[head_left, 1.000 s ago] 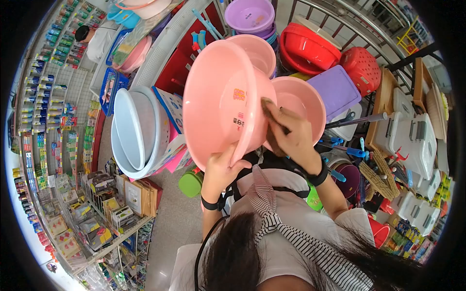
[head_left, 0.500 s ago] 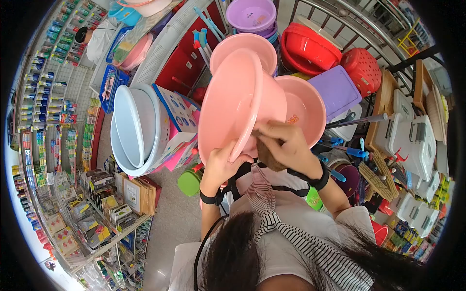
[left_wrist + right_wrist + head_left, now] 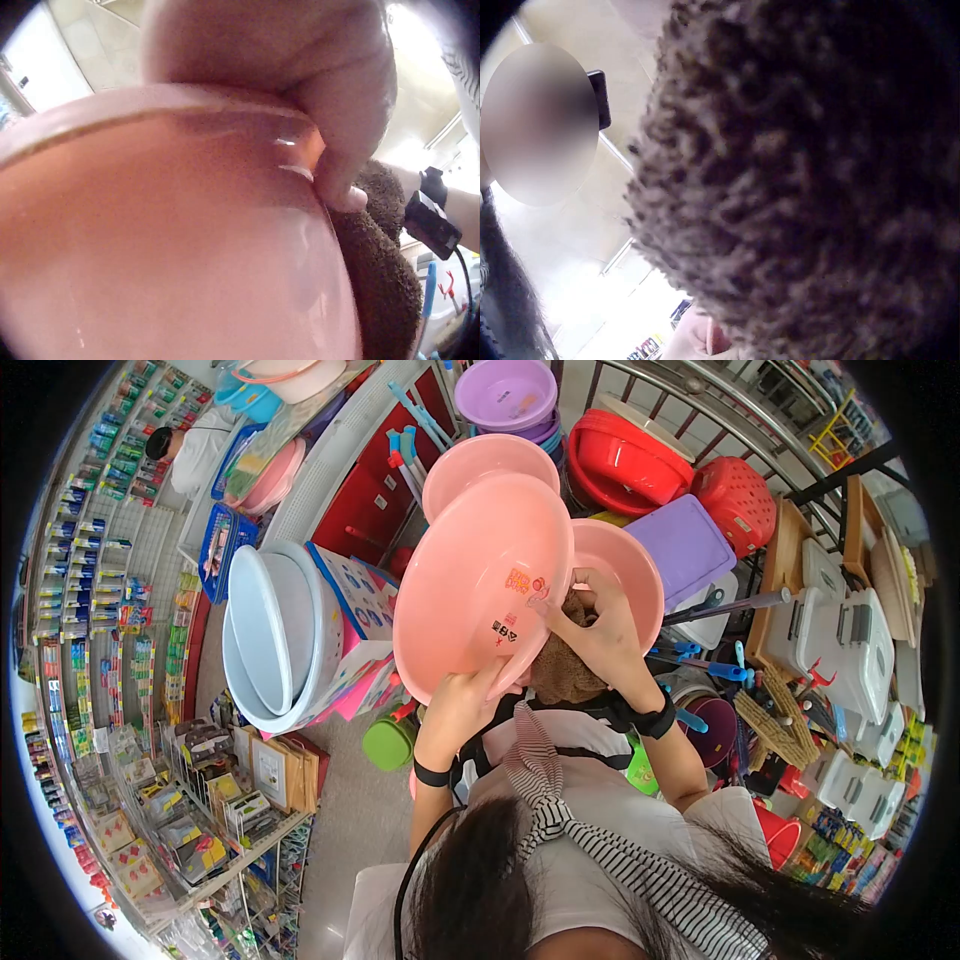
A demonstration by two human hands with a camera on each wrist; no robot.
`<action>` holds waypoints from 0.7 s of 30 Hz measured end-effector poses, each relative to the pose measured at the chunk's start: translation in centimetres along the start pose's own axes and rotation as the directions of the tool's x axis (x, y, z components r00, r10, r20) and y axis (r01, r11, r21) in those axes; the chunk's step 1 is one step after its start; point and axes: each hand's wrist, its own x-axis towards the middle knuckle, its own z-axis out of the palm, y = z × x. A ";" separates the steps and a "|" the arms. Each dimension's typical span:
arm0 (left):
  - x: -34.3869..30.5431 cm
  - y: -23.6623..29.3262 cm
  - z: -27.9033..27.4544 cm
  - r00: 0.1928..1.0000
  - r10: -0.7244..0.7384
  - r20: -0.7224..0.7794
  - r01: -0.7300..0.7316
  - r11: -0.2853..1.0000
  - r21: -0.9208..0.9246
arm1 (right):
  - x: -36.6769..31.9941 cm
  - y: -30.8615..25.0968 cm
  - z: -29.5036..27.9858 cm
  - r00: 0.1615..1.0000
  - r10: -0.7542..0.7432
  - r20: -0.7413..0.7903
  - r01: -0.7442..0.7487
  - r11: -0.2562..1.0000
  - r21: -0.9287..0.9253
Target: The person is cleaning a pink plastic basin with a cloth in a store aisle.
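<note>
A pink basin (image 3: pixel 470 580) with printed red and black marks is held up, tilted, in the head view. My left hand (image 3: pixel 458 712) grips its lower rim; in the left wrist view the left hand (image 3: pixel 285 52) lies over the rim of the basin (image 3: pixel 165 247). My right hand (image 3: pixel 605 635) holds a brown fluffy cloth (image 3: pixel 568 668) at the basin's right edge, thumb on the rim. The cloth (image 3: pixel 382 277) hangs beside the basin in the left wrist view, and the cloth (image 3: pixel 795 187) fills much of the right wrist view, hiding most of the hand.
Behind are two more pink basins (image 3: pixel 625 560), purple basins (image 3: pixel 507 395), red basins (image 3: pixel 630 455) and a purple lid (image 3: pixel 682 548). Pale blue tubs (image 3: pixel 275 635) stand left, near a green stool (image 3: pixel 388 743). Mop handles and white boxes (image 3: pixel 850 650) are on the right.
The held basin has turned so that more of its inside and its printed marks show. My right hand, with the cloth, has moved up along the basin's right edge.
</note>
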 end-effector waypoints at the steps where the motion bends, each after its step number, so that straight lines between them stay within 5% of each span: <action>1: 0.1 -0.1 -0.1 1.000 0.002 0.022 -0.004 0.996 0.086 | 0.1 0.5 0.1 1.000 0.012 0.002 -0.012 0.999 0.029; 5: 0.6 1.3 0.2 0.995 -0.092 0.027 0.079 0.949 0.305 | -0.4 1.2 1.0 0.993 -0.079 -0.091 0.076 0.996 -0.039; 8: 0.6 1.7 0.5 0.979 -0.202 0.034 0.190 0.957 0.219 | -1.5 0.9 2.0 0.966 -0.208 -0.154 0.200 0.978 -0.066; 10: 0.6 1.4 1.2 0.988 -0.094 -0.123 0.095 0.995 0.002 | -2.5 0.0 2.5 0.968 -0.228 -0.107 0.222 0.973 -0.066; 13: 0.4 0.4 1.2 0.995 -0.067 -0.073 0.055 0.988 -0.147 | -2.9 -0.4 2.3 0.975 -0.222 0.001 0.222 0.973 -0.063; 17: -0.4 -0.2 1.9 0.992 0.009 -0.124 -0.014 0.999 -0.042 | -2.1 -0.8 1.2 0.943 -0.328 0.058 0.333 0.923 -0.191; 19: -0.7 0.6 2.4 0.968 -0.161 -0.190 0.090 0.938 -0.336 | -1.1 -1.1 0.4 0.918 -0.386 0.091 0.396 0.882 -0.257; 21: -1.0 -0.2 2.7 0.948 -0.209 -0.240 0.136 0.948 -0.286 | 0.0 -1.2 -0.2 0.921 -0.388 0.039 0.372 0.845 -0.384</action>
